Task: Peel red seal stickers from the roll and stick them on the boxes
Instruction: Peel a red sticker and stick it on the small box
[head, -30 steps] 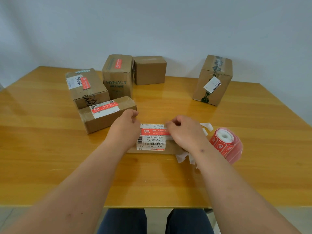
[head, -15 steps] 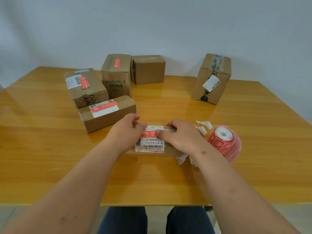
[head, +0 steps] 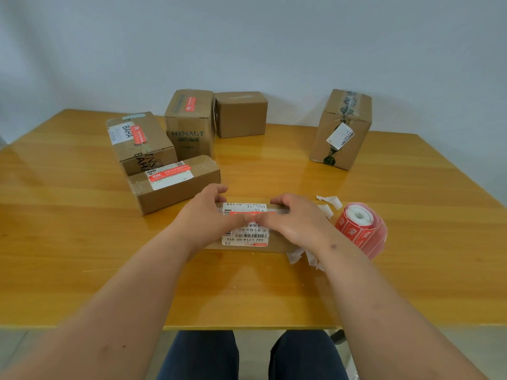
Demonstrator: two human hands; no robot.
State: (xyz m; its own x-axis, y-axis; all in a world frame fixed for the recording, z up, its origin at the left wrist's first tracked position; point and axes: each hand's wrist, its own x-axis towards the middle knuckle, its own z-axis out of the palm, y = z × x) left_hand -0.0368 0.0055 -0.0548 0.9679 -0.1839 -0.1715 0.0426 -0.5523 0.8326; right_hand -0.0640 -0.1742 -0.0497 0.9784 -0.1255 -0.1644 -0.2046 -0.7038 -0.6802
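Observation:
A flat cardboard box (head: 277, 244) with a white shipping label (head: 245, 237) lies in front of me on the table. A red seal sticker (head: 253, 214) runs across its top. My left hand (head: 205, 215) and my right hand (head: 296, 220) both grip the box, with fingers over the far edge. The thumbs meet on the sticker in the middle and cover part of it. The red sticker roll (head: 362, 229) lies on its side just right of my right hand.
White backing scraps (head: 330, 201) lie near the roll, more scraps (head: 299, 255) by my right wrist. Three stickered boxes stand at the left: a long box (head: 175, 185), a BAHA box (head: 140, 141), a HYNAUT box (head: 189, 124). Behind are a plain box (head: 241, 115) and a tall box (head: 341, 128).
My right hand has slid left along the red sticker, and both thumbs have come together at the box's middle. The box has shifted slightly toward me.

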